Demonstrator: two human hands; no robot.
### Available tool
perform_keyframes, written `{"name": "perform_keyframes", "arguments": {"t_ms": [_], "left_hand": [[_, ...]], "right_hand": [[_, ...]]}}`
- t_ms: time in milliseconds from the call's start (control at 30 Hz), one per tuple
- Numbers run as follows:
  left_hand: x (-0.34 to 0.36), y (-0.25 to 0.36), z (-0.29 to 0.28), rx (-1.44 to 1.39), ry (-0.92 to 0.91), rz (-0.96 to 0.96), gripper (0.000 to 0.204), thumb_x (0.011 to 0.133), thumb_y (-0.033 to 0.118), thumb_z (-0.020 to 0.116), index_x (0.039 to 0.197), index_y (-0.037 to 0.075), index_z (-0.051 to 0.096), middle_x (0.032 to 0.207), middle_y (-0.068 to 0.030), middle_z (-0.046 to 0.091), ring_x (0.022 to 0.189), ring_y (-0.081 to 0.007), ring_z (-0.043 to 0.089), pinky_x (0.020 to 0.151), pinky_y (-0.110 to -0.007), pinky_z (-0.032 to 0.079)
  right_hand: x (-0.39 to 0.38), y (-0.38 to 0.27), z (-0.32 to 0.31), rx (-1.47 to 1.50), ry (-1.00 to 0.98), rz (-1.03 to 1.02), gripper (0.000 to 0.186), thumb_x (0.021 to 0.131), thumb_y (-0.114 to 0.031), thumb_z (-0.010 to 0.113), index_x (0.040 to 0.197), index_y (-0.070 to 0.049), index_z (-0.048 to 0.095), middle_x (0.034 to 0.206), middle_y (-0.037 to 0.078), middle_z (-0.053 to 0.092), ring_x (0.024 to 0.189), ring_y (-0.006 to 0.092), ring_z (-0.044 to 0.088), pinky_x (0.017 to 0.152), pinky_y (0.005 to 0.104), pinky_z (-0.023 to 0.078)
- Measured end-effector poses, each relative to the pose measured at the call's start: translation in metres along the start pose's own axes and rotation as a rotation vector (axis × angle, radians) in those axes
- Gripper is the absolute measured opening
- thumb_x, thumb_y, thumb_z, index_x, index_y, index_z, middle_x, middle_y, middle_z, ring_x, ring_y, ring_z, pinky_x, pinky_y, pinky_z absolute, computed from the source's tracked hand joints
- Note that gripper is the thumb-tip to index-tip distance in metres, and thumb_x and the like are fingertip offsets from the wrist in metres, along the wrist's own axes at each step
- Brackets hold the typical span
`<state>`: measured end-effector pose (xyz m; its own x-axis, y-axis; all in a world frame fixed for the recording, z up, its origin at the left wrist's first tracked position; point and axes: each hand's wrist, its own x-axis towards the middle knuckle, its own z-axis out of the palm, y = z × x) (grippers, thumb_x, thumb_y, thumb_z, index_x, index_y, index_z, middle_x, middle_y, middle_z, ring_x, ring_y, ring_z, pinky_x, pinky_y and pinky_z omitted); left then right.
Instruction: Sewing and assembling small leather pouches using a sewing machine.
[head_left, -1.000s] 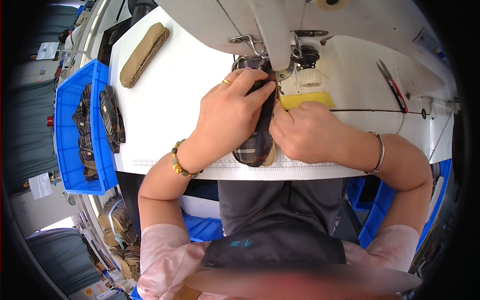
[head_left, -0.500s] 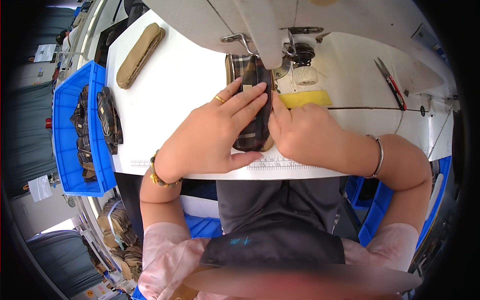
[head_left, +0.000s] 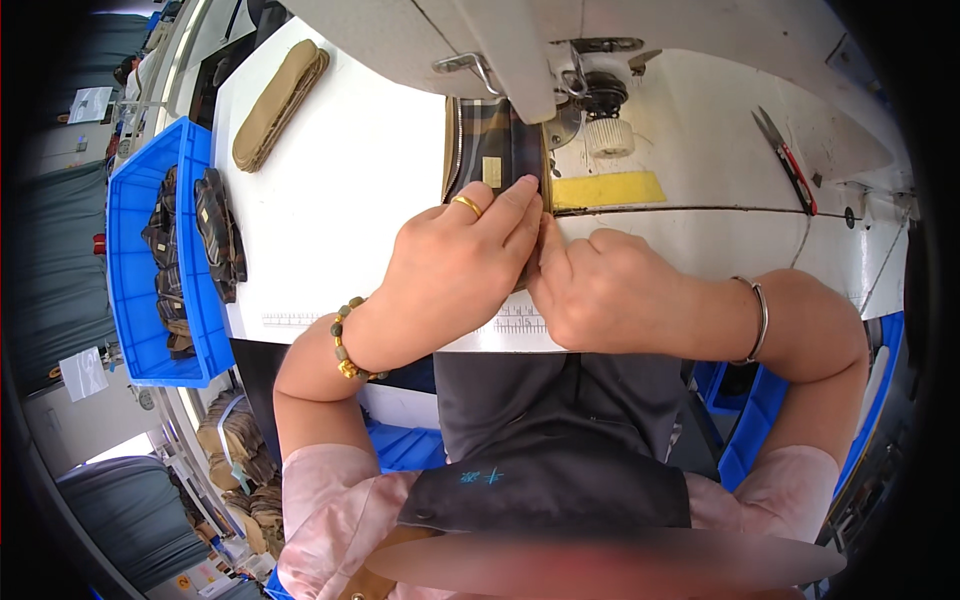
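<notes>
A dark plaid fabric piece (head_left: 487, 135), with a zipper along its left side and a small pale label, lies under the head of a sewing machine (head_left: 520, 60). My left hand (head_left: 455, 255) rests over its near part, fingers bent together and fingertips pressing on the right edge; the thumb is hidden. Close against those fingertips, my right hand (head_left: 605, 285) is closed, its thumb and forefinger pinching the edge of the same piece. The near end of the fabric is mostly covered by my hands.
Red-handled thread snips (head_left: 790, 165) lie at the right, and a yellow strip (head_left: 608, 188) sits beside the fabric. A tan fabric stack (head_left: 280, 105) is at the far left. Beyond the table's left edge stands a blue bin (head_left: 205, 345) with plaid pieces; another plaid bundle (head_left: 218, 235) leans beside it.
My left hand has drawn back toward me and its flat fingers have bent in beside my right hand. More of the plaid piece and its label shows; my right hand has shifted slightly nearer.
</notes>
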<state>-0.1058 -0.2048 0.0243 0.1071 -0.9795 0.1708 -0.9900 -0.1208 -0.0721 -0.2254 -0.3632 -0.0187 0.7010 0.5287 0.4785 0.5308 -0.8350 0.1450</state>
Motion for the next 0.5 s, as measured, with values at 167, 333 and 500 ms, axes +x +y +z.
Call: {"name": "perform_keyframes", "arguments": {"t_ms": [167, 333, 500], "left_hand": [[0.0052, 0.0017, 0.0022, -0.097, 0.019, -0.029, 0.037, 0.072, 0.01, 0.074, 0.108, 0.003, 0.071, 0.114, -0.0032, 0.07, 0.077, -0.0175, 0.063, 0.061, -0.029, 0.054], [0.0077, 0.0007, 0.0053, -0.16, 0.077, -0.048, 0.029, 0.075, 0.008, 0.075, 0.103, 0.003, 0.073, 0.108, -0.0034, 0.072, 0.075, -0.0191, 0.063, 0.059, -0.03, 0.054], [0.0087, 0.0004, 0.0062, -0.194, 0.097, -0.053, 0.022, 0.078, 0.007, 0.076, 0.1, 0.003, 0.073, 0.105, -0.0038, 0.073, 0.076, -0.0205, 0.064, 0.06, -0.031, 0.055]], "right_hand": [[-0.0003, 0.0003, -0.0021, -0.011, -0.071, -0.019, 0.025, 0.069, -0.017, 0.064, 0.083, 0.003, 0.071, 0.089, 0.029, 0.071, 0.053, 0.0163, 0.057, 0.045, 0.0279, 0.038], [0.0003, 0.0004, -0.0016, -0.002, -0.063, -0.032, 0.024, 0.07, -0.017, 0.063, 0.082, 0.002, 0.07, 0.082, 0.024, 0.069, 0.051, 0.0159, 0.054, 0.044, 0.0283, 0.035], [0.0016, 0.0007, -0.0043, -0.01, -0.082, -0.043, 0.02, 0.07, -0.017, 0.063, 0.077, 0.0, 0.068, 0.068, 0.013, 0.062, 0.049, 0.0153, 0.05, 0.044, 0.0288, 0.033]]}}
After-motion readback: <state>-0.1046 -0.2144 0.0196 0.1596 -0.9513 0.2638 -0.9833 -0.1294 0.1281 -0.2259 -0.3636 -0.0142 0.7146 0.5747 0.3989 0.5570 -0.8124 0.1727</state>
